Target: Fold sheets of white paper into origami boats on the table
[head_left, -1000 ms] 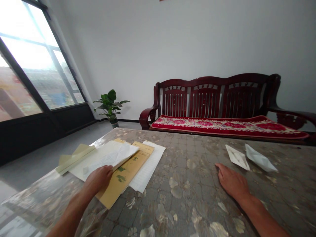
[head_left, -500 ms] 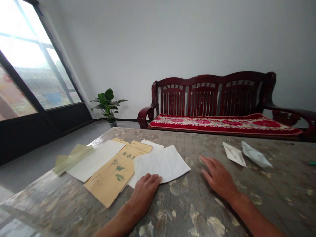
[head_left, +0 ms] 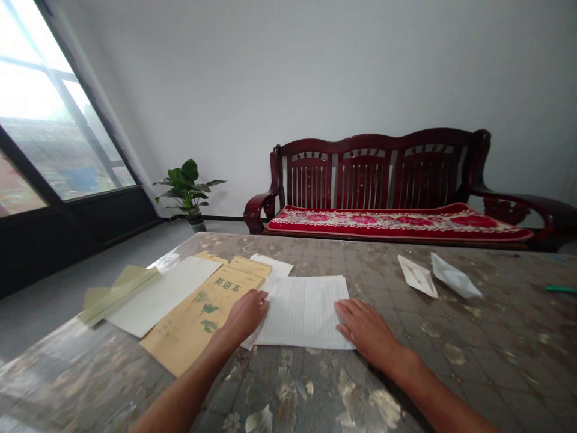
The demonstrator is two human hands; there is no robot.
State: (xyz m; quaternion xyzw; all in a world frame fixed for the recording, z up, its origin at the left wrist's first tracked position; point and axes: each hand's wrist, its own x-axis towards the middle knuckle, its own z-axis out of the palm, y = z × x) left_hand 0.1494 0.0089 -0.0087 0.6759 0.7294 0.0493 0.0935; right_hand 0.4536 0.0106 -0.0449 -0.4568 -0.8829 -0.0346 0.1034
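A lined white sheet of paper [head_left: 304, 310] lies flat on the table [head_left: 496, 355] in front of me. My left hand [head_left: 243, 316] rests on its left edge, fingers curled loosely down on the paper. On the sheet's lower right corner lies my right hand [head_left: 365, 328], fingers stretched out flat. Just left of the sheet lies a tan notebook [head_left: 201, 319] with green leaf print, over more white paper [head_left: 155, 294] and a pale green folded sheet [head_left: 115, 288].
Two folded white paper boats [head_left: 417, 276] [head_left: 453, 276] sit at the right back of the table. A green pen [head_left: 561, 289] lies at the far right. Behind the table stand a dark wooden bench with a red cushion [head_left: 392, 219], a potted plant [head_left: 187, 186] and a large window [head_left: 45, 132].
The white sheet has been carried from the stack on the left to the table's middle and laid flat. Both hands have come together onto its edges.
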